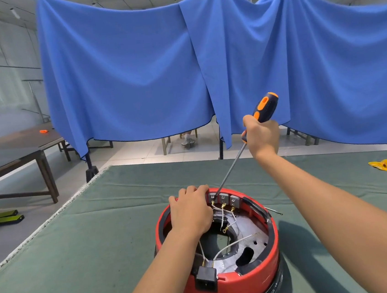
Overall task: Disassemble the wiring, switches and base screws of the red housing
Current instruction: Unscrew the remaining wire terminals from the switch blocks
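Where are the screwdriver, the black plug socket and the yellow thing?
screwdriver (265, 106): head view, on its orange-and-black handle above the right fist.
plug socket (205, 279): head view, on its black front face.
yellow thing (380, 165): head view, on its middle.

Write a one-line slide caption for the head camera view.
Left hand steadies the red housing while the right hand drives a long screwdriver into the switches.
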The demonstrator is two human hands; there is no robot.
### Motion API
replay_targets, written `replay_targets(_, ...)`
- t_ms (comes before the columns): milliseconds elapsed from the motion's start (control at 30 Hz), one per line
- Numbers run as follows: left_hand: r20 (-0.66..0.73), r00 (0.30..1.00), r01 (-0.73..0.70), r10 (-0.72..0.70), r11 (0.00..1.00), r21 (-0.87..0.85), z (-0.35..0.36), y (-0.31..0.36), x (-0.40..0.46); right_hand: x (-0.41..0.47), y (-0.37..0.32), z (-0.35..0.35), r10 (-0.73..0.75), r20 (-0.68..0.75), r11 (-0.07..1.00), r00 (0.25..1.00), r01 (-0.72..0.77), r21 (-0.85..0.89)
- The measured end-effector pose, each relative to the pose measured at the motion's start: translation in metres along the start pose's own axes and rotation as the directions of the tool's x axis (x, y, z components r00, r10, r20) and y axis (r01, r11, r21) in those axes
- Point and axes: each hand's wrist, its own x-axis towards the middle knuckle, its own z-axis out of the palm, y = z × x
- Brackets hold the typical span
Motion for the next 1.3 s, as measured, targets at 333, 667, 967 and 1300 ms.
replay_targets(333,0.004,1.000,-0.006,0.006,1.000,-0.011,-0.001,-0.001,-0.003,-0.028,0.009,-0.023,-0.105,-0.078,0.980,0.991,0.116,0.158)
replay_targets(667,0.000,1.000,-0.002,0.002,1.000,0.016,-0.001,0.002,-0.003,-0.035,0.005,-0.025,-0.137,-0.051,0.987,0.989,0.141,0.072)
replay_targets(967,-0.015,1.000,0.000,0.000,1.000,0.014,0.000,0.000,0.000,-0.003,0.009,-0.007,0.071,-0.137,0.994,0.988,-0.081,-0.070)
replay_targets(1300,-0.010,1.000,-0.003,0.003,1.000,-0.028,-0.001,-0.002,0.000,-0.011,0.011,-0.021,0.143,-0.162,0.988,0.976,-0.132,0.078)
